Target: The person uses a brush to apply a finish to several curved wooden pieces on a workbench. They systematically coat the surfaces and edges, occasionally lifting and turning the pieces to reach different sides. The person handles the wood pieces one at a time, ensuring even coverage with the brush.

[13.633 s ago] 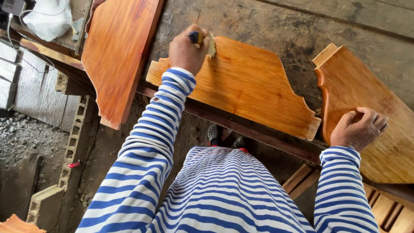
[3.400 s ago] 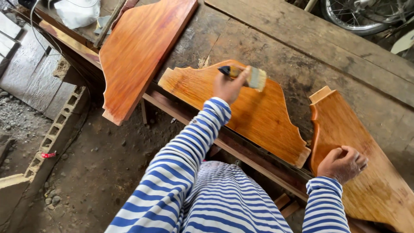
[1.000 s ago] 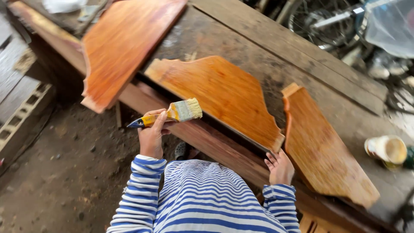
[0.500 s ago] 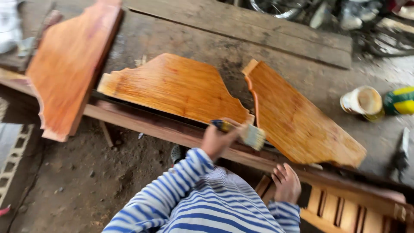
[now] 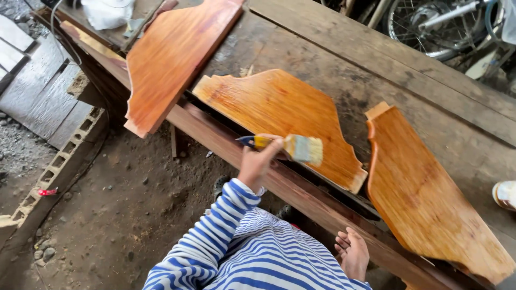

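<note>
Paintbrush (image 5: 287,147), with a blue-and-yellow handle and pale bristles, held level above the front edge of the middle wooden panel (image 5: 279,115); the bristles point toward the person's right and lie over the panel's lower right part; whether they touch the wood cannot be told. Left hand (image 5: 257,161) closed around the brush handle, fingers curled, the arm in a blue-and-white striped sleeve (image 5: 215,231) rising from below. Right hand (image 5: 352,253) open, fingers loosely spread, holding nothing, resting on or just above the reddish front rail (image 5: 301,196) of the table (image 5: 333,59); actual contact cannot be told. Middle panel: a scalloped board, glossy orange-brown, lying flat on the table's grey, worn planks. Right panel (image 5: 424,198): a longer curved board of like colour, just beside the middle one yet apart from it, its far end reaching the table's front edge. Left panel (image 5: 172,59): a redder board, overhanging the front edge at its near corner. White cloth (image 5: 110,11) at the table's far left corner; a white container (image 5: 505,194) at the right margin, cut off; a spoked wheel (image 5: 430,24) beyond the table; bare earth floor (image 5: 123,204) and concrete blocks (image 5: 48,177) at lower left.
</note>
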